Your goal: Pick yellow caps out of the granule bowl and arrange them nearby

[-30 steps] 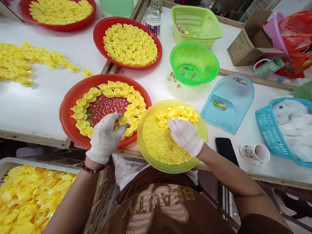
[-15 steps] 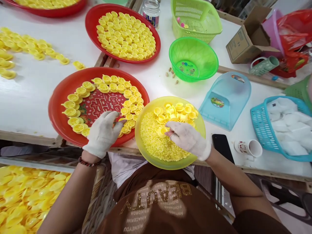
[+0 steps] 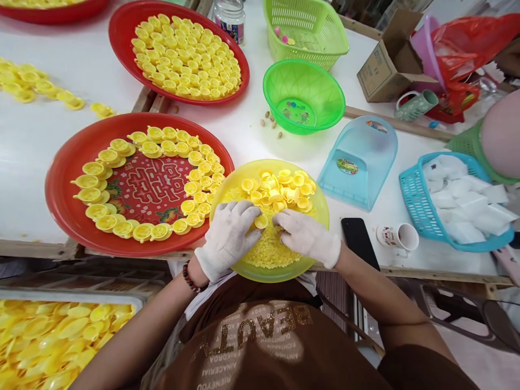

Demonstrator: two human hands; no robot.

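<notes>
Both hands wear white gloves and are over the yellow bowl point(image 3: 324, 216). My left hand point(image 3: 227, 238) pinches a small yellow plastic cup point(image 3: 261, 222) between thumb and fingers. Just to its right, my right hand point(image 3: 309, 235) has its fingers curled down at the small yellow pellets point(image 3: 268, 254); whatever its fingertips hold is hidden. A pile of loose yellow cups point(image 3: 280, 188) lies on the pellets at the bowl's far side. Left of the bowl, a red tray point(image 3: 65, 179) with a patterned centre carries yellow cup pieces point(image 3: 122, 227) in a ring along its edge.
Another red tray point(image 3: 125, 21) full of yellow pieces stands behind. Beyond the bowl are a green basin point(image 3: 325, 89) and a blue dustpan point(image 3: 365, 168). To the right lie a phone point(image 3: 359, 244), a mug point(image 3: 398, 237) and a blue basket point(image 3: 422, 211) of white blocks.
My left hand has moved right from the red tray to the yellow bowl and now holds a cup. The cup formerly at my right fingertips is gone from there. The view has shifted slightly.
</notes>
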